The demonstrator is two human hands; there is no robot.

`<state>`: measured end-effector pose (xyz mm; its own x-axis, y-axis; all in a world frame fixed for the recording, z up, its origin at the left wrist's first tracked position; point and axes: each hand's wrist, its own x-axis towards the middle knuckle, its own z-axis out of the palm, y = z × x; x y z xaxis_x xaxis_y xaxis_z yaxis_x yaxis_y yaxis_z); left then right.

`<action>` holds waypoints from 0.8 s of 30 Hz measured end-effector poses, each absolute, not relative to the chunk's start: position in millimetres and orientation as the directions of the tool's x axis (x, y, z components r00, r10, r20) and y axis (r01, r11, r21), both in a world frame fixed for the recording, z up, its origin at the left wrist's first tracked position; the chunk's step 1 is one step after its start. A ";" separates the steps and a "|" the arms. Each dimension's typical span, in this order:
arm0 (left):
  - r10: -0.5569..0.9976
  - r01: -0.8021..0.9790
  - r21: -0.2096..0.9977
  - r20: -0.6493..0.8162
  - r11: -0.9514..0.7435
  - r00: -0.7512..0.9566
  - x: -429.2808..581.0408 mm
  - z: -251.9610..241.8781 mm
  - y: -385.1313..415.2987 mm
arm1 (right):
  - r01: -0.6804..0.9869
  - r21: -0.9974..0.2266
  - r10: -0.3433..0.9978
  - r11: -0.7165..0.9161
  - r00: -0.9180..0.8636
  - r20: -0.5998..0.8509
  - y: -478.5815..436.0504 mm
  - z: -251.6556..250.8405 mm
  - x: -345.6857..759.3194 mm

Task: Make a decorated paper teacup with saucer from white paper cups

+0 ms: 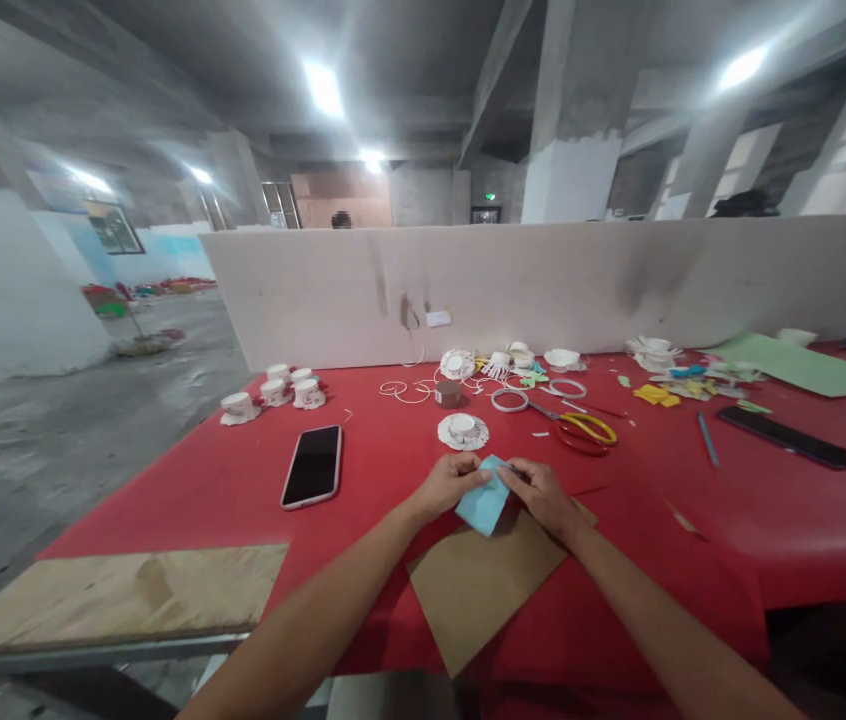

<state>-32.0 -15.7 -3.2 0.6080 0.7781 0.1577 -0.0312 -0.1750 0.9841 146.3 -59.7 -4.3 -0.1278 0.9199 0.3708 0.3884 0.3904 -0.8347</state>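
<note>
The left hand [447, 487] grips the light blue paper [481, 505] by its left edge, between thumb and fingers. The right hand [541, 492] pinches the same paper near its upper right edge (a dark item at these fingertips is too small to identify). The paper is located between both hands, tilted, above a brown sheet [487, 590] on the red tabletop [235, 500]. A white paper cup and saucer [463, 431] stands just beyond the left hand; yellow-handled scissors [585, 430] lie beyond the right hand, to its right.
</note>
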 end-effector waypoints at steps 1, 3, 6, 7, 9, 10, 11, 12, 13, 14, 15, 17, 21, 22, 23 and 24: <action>0.780 -0.052 0.993 0.117 -0.107 0.615 -32.2 -3.0 -14.0 | 0.372 -0.842 0.920 0.390 -0.133 0.368 -59.5 -3.6 146.7; 0.782 -0.080 0.997 0.058 -0.010 0.621 -32.6 -1.6 -11.6 | 0.340 -0.857 0.922 0.386 -0.132 0.363 -59.4 -1.9 147.9; 0.785 -0.152 0.983 0.016 0.101 0.620 -33.6 2.8 -10.1 | 0.314 -0.889 0.941 0.334 -0.051 0.336 -58.1 -1.6 151.8; 0.794 -0.187 0.973 0.005 0.137 0.608 -34.5 4.9 -9.6 | 0.314 -0.897 0.945 0.310 0.005 0.328 -57.2 -2.7 153.7; 0.830 -0.269 0.945 -0.002 0.184 0.558 -38.1 9.6 -7.4 | 0.347 -0.898 0.932 0.272 0.138 0.335 -54.9 -6.0 158.0; 0.853 -0.319 0.928 0.003 0.192 0.522 -40.9 11.9 -5.6 | 0.386 -0.884 0.914 0.262 0.194 0.356 -53.8 -7.8 160.1; 0.876 -0.373 0.909 0.017 0.188 0.481 -44.2 14.0 -3.3 | 0.435 -0.863 0.893 0.258 0.234 0.385 -52.9 -9.2 162.1; 0.895 -0.426 0.887 0.033 0.179 0.445 -47.8 15.8 -0.6 | 0.489 -0.834 0.873 0.256 0.253 0.417 -52.5 -10.2 163.7; 0.913 -0.474 0.864 0.043 0.170 0.406 -51.5 17.1 2.1 | 0.537 -0.803 0.856 0.258 0.258 0.448 -52.6 -10.7 164.8; 0.927 -0.502 0.850 0.047 0.158 0.372 -55.0 18.0 4.8 | 0.576 -0.774 0.843 0.263 0.253 0.474 -53.1 -10.6 165.3; 0.943 -0.524 0.839 0.042 0.146 0.330 -58.0 18.5 7.1 | 0.602 -0.752 0.835 0.269 0.243 0.494 -54.1 -10.2 165.1; 0.969 -0.540 0.832 0.016 0.124 0.247 -62.1 18.6 10.6 | 0.627 -0.729 0.826 0.276 0.234 0.514 -56.7 -9.2 163.1; 0.990 -0.552 0.828 -0.028 0.101 0.141 -64.4 17.6 13.3 | 0.653 -0.713 0.815 0.256 0.250 0.522 -58.7 -9.6 159.9; 0.992 -0.558 0.824 -0.036 0.099 0.122 -64.6 17.4 13.7 | 0.676 -0.687 0.809 0.268 0.229 0.541 -56.8 -9.7 162.6; 0.993 -0.566 0.819 -0.047 0.098 0.104 -64.7 17.1 14.1 | 0.715 -0.638 0.799 0.286 0.190 0.571 -53.4 -9.2 168.4; 0.994 -0.575 0.812 -0.059 0.100 0.089 -64.8 16.8 14.7 | 0.768 -0.564 0.784 0.304 0.134 0.606 -48.5 -8.1 177.6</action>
<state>-64.8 14.7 16.8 0.0894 0.9942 -0.0590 -0.5747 0.0999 0.8122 177.6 -48.5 -8.1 0.1339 0.7843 0.6057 0.7680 0.3042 -0.5636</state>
